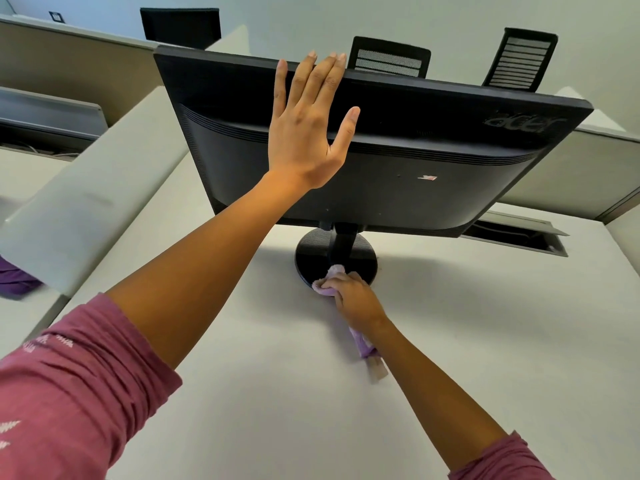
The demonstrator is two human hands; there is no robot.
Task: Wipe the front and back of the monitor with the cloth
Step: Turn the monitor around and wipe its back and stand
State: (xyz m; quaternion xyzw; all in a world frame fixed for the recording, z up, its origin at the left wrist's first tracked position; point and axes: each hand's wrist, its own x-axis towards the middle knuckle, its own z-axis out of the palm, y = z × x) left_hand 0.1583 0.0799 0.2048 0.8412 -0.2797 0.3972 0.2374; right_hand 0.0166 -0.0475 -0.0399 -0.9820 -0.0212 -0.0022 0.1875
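Observation:
A black monitor [433,143] stands on the desk with its back side toward me, on a round black base [311,251]. My left hand [308,129] lies flat against the upper back of the monitor, fingers straight and reaching its top edge. My right hand [356,299] grips a bunched lilac cloth [329,280] and presses it onto the near rim of the base beside the stand neck. A tail of the cloth trails under my wrist. The screen side is hidden.
The white desk [485,341] spreads around the base. An open cable slot [519,237] sits right of the monitor. A white partition [104,188] runs along the left, with something purple [17,282] beyond it. Black chair backs [391,57] stand behind.

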